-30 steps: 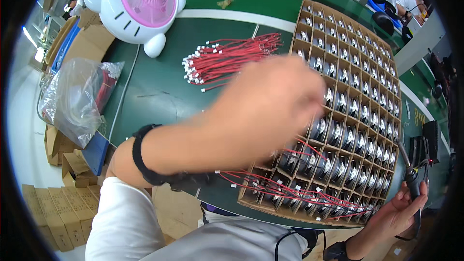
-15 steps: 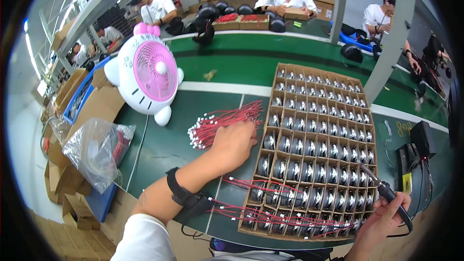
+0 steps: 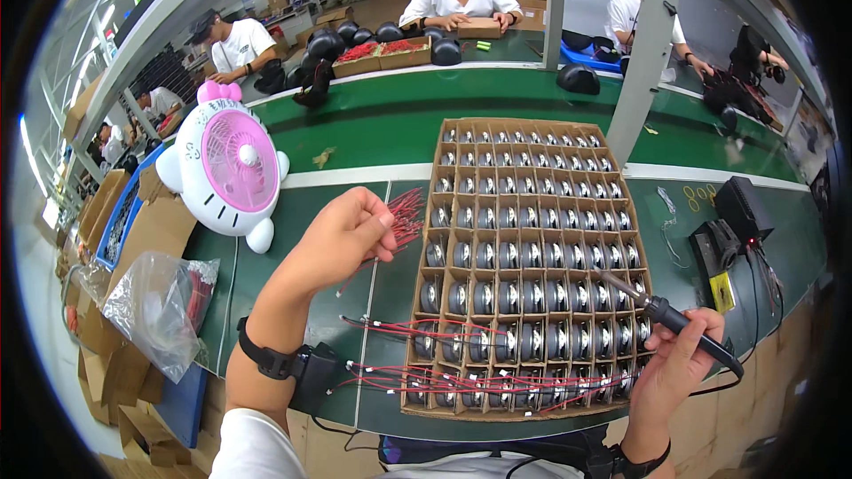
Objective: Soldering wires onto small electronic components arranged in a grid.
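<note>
One cardboard tray [image 3: 522,125] is holding eight rows of round parts [image 3: 508,295] on the green table [image 3: 253,284]; left hand [image 3: 355,229] is pinching beside one red wire pile [image 3: 408,217], tray's 10 o'clock, cannot tell if grasping any; right hand [image 3: 674,357] is gripping one soldering iron [image 3: 664,310], 4 o'clock; one fan [image 3: 235,164] is standing farther toward 10

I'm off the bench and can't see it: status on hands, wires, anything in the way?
Left hand at red wires, hold unclear. Right hand gripping iron, tip over box. Loose wires across box's nearest rows, possibly in the way.
</note>
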Available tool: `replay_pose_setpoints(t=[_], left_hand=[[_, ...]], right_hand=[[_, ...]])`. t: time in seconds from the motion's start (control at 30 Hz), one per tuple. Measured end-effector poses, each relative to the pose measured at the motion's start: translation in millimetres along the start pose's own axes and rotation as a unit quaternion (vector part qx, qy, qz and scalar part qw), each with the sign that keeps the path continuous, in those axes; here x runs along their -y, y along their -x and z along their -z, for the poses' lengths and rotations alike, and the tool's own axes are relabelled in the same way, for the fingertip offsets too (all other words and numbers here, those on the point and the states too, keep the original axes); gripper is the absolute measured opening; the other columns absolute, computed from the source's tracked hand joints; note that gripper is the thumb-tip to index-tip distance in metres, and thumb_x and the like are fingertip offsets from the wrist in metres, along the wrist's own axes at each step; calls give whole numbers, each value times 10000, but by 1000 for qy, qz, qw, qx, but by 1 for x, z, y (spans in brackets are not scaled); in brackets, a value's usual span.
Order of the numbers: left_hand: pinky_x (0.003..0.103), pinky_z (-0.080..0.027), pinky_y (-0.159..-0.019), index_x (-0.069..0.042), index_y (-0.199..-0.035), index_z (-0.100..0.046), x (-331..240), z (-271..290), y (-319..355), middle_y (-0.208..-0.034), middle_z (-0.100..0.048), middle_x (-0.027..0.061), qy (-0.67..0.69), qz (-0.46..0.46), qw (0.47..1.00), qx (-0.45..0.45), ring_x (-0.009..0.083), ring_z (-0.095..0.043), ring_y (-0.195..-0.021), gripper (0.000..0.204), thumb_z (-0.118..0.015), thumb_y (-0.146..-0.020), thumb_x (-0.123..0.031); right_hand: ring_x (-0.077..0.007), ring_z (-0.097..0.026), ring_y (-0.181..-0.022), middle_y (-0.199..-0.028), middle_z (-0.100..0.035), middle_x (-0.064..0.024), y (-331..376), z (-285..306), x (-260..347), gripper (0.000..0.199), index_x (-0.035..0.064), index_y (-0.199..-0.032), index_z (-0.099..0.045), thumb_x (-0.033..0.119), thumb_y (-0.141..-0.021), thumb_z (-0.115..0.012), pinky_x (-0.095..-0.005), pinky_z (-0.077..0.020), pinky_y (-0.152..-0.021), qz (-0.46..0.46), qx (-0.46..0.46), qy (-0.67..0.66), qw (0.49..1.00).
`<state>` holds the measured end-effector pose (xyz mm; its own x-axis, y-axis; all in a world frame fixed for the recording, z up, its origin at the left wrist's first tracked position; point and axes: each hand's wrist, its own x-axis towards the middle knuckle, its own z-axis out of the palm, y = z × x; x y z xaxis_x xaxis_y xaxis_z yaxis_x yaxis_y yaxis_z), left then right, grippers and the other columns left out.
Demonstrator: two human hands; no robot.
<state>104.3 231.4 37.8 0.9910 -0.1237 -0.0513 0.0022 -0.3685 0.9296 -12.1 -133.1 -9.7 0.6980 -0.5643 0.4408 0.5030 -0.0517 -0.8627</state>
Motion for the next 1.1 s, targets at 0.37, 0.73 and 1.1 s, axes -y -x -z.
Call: replay_pose_setpoints(t=[0.37, 0.73, 1.1], left_hand=[[213, -426, -540, -117, -963, -470, -41, -58, 6, -869, -559, 20, 249, 29, 947, 201, 63, -479, -644, 141, -543, -1024, -221], [187, -357, -458, -84, -939, -536, -41, -74, 12, -867, -561, 11, 237, 118, 925, 274, 46, -483, -638, 118, -597, -991, -171], [327, -447, -633, 6, -889, -626, -24, -96, 35, -794, -584, 94, -166, -258, 941, 141, 226, -556, -702, 84, -681, -829, -13]], right_hand=[[-105, -583, -618, -864, -561, -64, -1, -1, 6, 228, 42, -1066, -472, 217, -1000, -602, -225, -501, -581, 0, 44, -19, 999], [-106, -528, -586, -773, -548, -43, -17, -16, 5, 187, 55, -990, -497, 235, -1039, -516, -240, -469, -528, -34, 32, -32, 998], [-164, -460, -605, -737, -485, -98, 1, -10, 11, 237, 63, -918, -450, 283, -967, -524, -385, -466, -755, 100, 150, 51, 982]])
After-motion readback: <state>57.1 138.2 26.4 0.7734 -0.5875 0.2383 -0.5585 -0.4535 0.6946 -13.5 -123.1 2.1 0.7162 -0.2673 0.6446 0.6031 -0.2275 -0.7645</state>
